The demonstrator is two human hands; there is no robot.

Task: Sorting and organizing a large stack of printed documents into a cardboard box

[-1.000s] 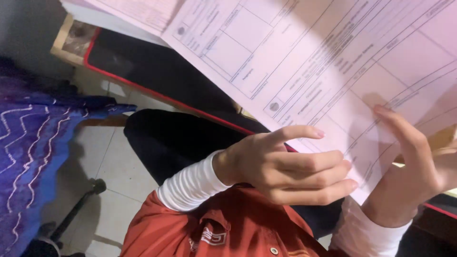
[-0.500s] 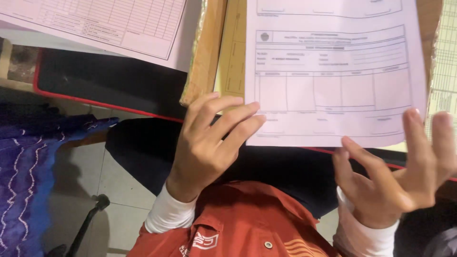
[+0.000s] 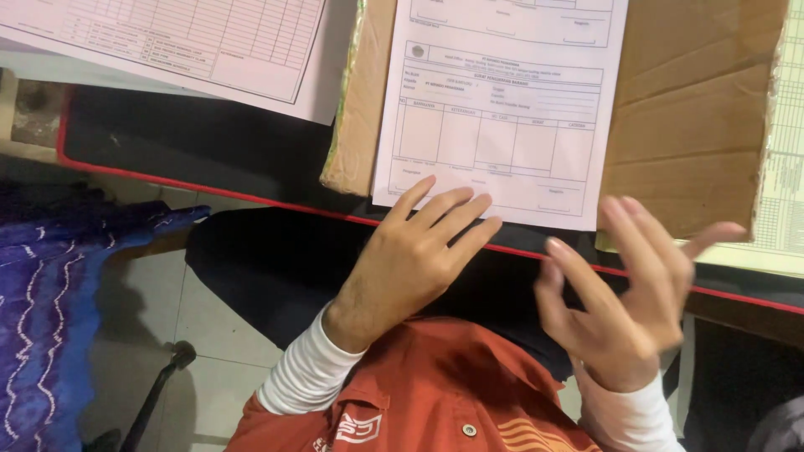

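A printed form (image 3: 501,109) lay on a sheet of cardboard (image 3: 695,117), which rested on a desk mat (image 3: 193,142), with a second form (image 3: 193,42) to the left of the cardboard and a gridded sheet (image 3: 787,134) under its right edge. The left hand (image 3: 414,255) sat at the near edge of the printed form with its fingertips (image 3: 456,201) on the paper, while the right hand (image 3: 624,289) hung to the right of it, just before the form's near right corner and seemingly apart from it, though the blur made that hard to tell. Below the desk mat's near edge, a patterned cloth (image 3: 50,318) lay far left, above a tiled floor (image 3: 209,335).
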